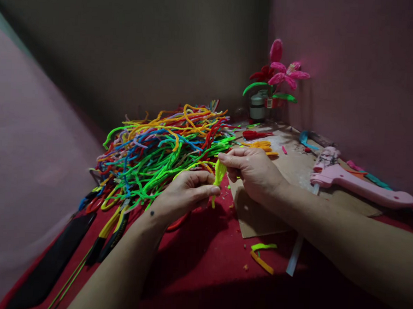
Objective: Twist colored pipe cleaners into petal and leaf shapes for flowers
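Note:
Between my two hands is a yellow-green pipe cleaner (220, 172), bent into a small flat petal-like shape with a short tail hanging below. The thumb and fingers of my left hand (194, 188) pinch its lower end. My right hand (249, 168) grips the top of it between thumb and fingers. Just behind my left hand lies a big heap of pipe cleaners (158, 156) in green, orange, blue, red and other colours. Orange looped pipe cleaners (260, 146) lie beyond my right hand, near a red looped piece (257, 135).
A pink glue gun (360, 183) rests on a cardboard sheet (258, 222) at the right, its glue stick (295, 255) pointing down. Yellow-black pliers (114, 228) lie at left on the red cloth (187, 264). Pink pipe-cleaner flowers (288, 75) stand by a jar (258, 106) at the back.

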### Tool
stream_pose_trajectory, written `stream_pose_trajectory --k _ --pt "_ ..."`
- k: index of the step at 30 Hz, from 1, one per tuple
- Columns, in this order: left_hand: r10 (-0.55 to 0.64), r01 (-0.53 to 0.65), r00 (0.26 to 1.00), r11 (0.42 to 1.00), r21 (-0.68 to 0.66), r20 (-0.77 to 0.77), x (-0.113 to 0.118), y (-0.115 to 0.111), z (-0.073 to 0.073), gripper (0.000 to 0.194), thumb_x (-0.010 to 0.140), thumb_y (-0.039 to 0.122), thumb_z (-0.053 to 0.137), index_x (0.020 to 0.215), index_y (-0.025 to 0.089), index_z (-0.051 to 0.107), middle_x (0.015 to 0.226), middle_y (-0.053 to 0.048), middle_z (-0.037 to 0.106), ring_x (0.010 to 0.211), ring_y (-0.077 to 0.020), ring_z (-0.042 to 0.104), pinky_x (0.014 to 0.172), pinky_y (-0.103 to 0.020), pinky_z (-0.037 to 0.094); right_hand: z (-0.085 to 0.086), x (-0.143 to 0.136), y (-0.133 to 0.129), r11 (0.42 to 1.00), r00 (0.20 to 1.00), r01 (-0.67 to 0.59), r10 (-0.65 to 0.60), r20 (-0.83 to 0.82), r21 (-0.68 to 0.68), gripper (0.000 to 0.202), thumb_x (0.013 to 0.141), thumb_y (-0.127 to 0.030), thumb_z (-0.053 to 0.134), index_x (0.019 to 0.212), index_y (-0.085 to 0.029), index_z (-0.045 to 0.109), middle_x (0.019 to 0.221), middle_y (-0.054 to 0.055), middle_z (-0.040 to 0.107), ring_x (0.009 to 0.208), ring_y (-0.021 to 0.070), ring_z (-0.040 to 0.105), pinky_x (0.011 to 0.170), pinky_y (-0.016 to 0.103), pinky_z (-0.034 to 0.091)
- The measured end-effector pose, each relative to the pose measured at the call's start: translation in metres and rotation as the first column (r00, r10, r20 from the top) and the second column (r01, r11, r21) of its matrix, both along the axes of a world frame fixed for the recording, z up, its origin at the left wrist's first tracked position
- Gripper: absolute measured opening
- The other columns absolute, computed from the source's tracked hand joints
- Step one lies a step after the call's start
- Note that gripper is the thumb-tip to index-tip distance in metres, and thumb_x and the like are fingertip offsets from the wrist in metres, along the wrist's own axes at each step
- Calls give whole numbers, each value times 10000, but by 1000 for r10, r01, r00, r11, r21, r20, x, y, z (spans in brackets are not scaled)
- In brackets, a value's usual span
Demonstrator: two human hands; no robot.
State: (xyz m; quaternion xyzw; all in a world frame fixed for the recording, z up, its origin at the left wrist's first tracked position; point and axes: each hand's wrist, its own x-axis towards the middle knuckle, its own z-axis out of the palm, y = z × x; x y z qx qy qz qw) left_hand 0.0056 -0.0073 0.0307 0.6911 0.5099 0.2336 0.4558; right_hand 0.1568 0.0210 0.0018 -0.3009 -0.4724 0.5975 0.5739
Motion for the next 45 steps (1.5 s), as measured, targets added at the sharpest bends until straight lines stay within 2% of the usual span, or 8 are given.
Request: stream_pose_trajectory --k 5,9,14,17,22,33,42,45 --pt "75 -85 987 995 60 142 -2 2 -6 173 699 304 645 694 137 605 612 37 513 514 -52 383 499 -187 305 -2 -1 -1 997 999 3 -7 53 78 244 670 -308 649 524 -142 544 445 -45 466 414 54 371 431 225 259" --pt "126 -147 967 986 76 223 0 2 -12 159 704 291 645 705 133 634 628 25 544 528 -57 405 526 -195 327 -6 -3 -2 988 989 -145 143 45 54 177 633 -288 675 598 -129 604 516 -38 501 473 59 391 470 224 281" --pt "232 -262 953 953 149 196 -1 5 -8 184 626 274 712 628 124 605 573 25 540 514 -65 433 496 -194 330 -4 -3 -6 986 981 -162 158 112 36 172 635 -274 672 569 -127 610 504 -44 478 487 58 369 484 225 270" --pt "255 -323 917 925 198 308 -5 7 -6 173 666 283 684 782 163 637 607 35 554 513 -61 445 491 -185 335 -1 -3 -8 983 970 -185 182 162 5 152 645 -256 662 587 -125 613 523 -36 495 491 60 376 489 227 274" --pt "178 -230 918 967 113 354 -10 9 -9 247 701 281 657 920 168 669 674 0 592 559 -80 489 539 -208 379 3 -1 -12 946 922 -314 323 215 -78 187 671 -244 639 548 -125 564 484 -46 452 436 49 319 449 230 229" --pt "68 -142 920 976 166 386 -8 6 -9 91 727 230 636 745 141 633 713 -1 546 609 -88 511 570 -219 416 -2 -1 -10 856 853 -497 512 102 -140 214 664 -278 668 560 -110 584 466 -36 486 422 49 345 453 235 236" --pt "207 -278 940 924 261 270 -2 -2 -9 143 761 287 592 715 152 580 613 17 555 502 -79 516 494 -203 409 2 2 -13 883 836 -450 468 288 -131 240 706 -311 627 570 -115 598 477 -40 453 437 50 310 451 240 214" --pt "175 -242 951 933 267 253 -3 -1 -8 137 768 299 582 752 163 573 607 18 557 497 -86 520 483 -203 400 1 3 -13 890 823 -438 453 341 -126 224 723 -292 599 583 -117 613 476 -34 465 431 51 304 449 239 219"
